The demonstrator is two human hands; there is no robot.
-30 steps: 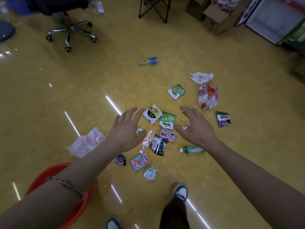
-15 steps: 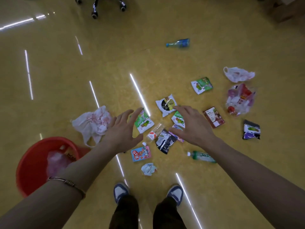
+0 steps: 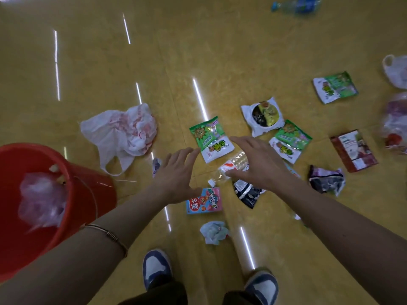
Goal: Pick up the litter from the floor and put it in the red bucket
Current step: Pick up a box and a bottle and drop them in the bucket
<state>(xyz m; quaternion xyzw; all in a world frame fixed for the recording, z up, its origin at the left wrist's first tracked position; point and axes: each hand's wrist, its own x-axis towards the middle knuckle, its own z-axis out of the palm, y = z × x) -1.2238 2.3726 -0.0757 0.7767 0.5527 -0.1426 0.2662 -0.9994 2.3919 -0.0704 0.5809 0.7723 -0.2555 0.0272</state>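
Observation:
Litter lies scattered on the yellow floor. My left hand (image 3: 176, 177) hovers open just left of a green and white snack packet (image 3: 211, 138). My right hand (image 3: 257, 164) hovers open over a small clear bottle with a red label (image 3: 229, 169), hiding part of it. Below the hands lie a pink and blue packet (image 3: 203, 203), a black packet (image 3: 247, 194) and a crumpled tissue (image 3: 213, 232). The red bucket (image 3: 88, 183) stands at the left, with a plastic bag and scraps inside. A white and red plastic bag (image 3: 123, 133) lies beside it.
More wrappers lie to the right: a round-printed white packet (image 3: 263, 116), two green packets (image 3: 290, 143) (image 3: 335, 86), a dark red packet (image 3: 353, 150), a dark crumpled wrapper (image 3: 326, 180). A blue bottle (image 3: 297, 5) lies far off. My shoes (image 3: 156, 267) stand at the bottom.
The view has tilted down and closed in on the floor. Both hands have moved lower toward the litter, the right one now over the small bottle. The bucket shows more fully.

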